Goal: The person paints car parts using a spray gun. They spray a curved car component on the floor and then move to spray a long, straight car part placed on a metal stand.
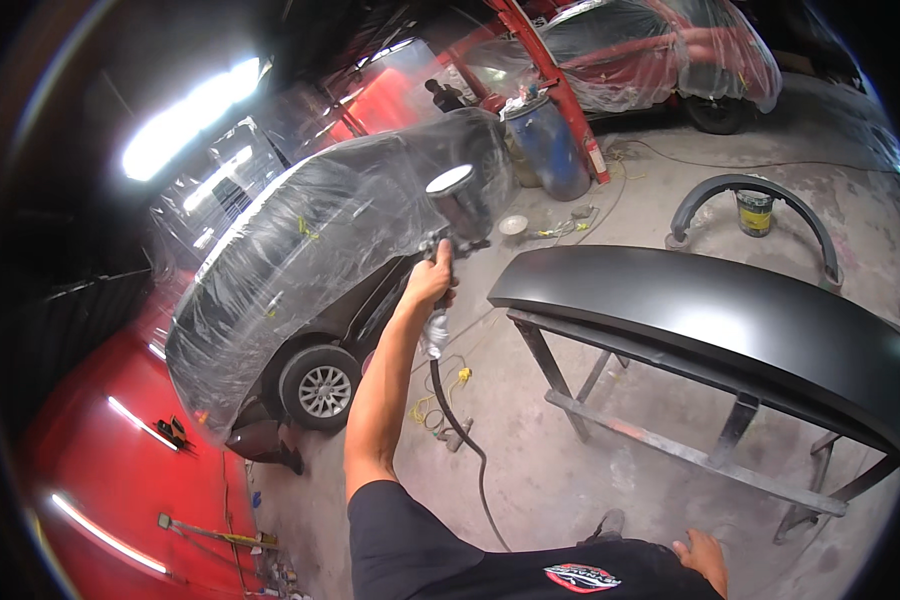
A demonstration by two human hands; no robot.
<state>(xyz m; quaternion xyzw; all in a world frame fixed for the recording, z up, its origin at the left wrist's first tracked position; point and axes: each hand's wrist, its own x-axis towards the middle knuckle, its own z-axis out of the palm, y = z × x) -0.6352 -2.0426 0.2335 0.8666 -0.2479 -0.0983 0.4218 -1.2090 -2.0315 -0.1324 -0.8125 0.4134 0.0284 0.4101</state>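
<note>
My left hand [430, 278], at the end of an outstretched arm, is wrapped round a spray gun [436, 246]. A large dark cup [459, 205] with a pale, round top sits upright on the gun. A black hose [451, 410] runs down from the gun to the floor, with white wrapping [436, 335] just below my hand. Low on the right, my right hand [703, 560] hangs beside my shirt, fingers partly apart, with nothing visible in it. To the right of the gun, apart from it, a long curved dark grey car panel [690, 300] lies on a metal stand [660, 440].
Left stands a dark car [320, 215] under clear plastic sheeting. Behind are a blue drum [548, 145], a red post [560, 85] and a red covered car [660, 60]. An arch-shaped trim [755, 185] stands round a bucket [754, 212]. Yellow cord [463, 376] lies on the floor.
</note>
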